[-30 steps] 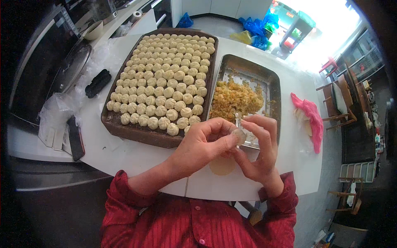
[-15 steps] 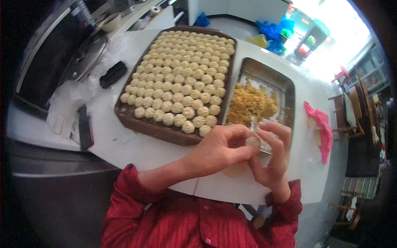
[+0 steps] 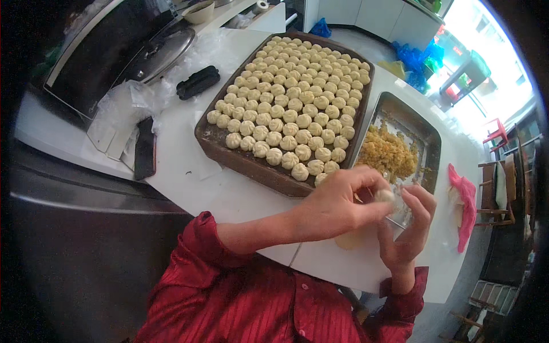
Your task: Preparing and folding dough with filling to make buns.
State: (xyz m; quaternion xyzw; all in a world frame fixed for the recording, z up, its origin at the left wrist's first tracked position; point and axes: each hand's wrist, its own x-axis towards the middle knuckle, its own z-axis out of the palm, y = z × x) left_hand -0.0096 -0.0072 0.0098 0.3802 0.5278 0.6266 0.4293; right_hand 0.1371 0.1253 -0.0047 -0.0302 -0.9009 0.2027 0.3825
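My left hand [image 3: 337, 203] is closed, with a small pale stuffed bun [image 3: 384, 196] pinched between thumb and forefinger. Just to its right is my right hand [image 3: 409, 228], its bent fingers spread apart around the bun's far side and nothing visible in them. Both hands are over the near end of a metal tray [image 3: 437, 146] holding a heap of crumbly orange-yellow filling [image 3: 389, 150]. To the left, a big dark baking tray [image 3: 251, 168] carries rows of pleated round buns [image 3: 291, 103]. A pale flat round [image 3: 350, 237] lies below my hands, partly hidden.
A pink cloth [image 3: 466, 206] lies at the white table's [image 3: 194, 186] right side. On the left are a black object [image 3: 198, 83], clear plastic bags [image 3: 123, 108] and a round lid [image 3: 166, 54]. Blue bags [image 3: 412, 60] sit on the floor beyond; wooden chairs [image 3: 497, 194] stand at right.
The whole view has swung, so the table and trays appear farther right. My left hand keeps its pinch on the bun, while my right fingers are a little farther from it.
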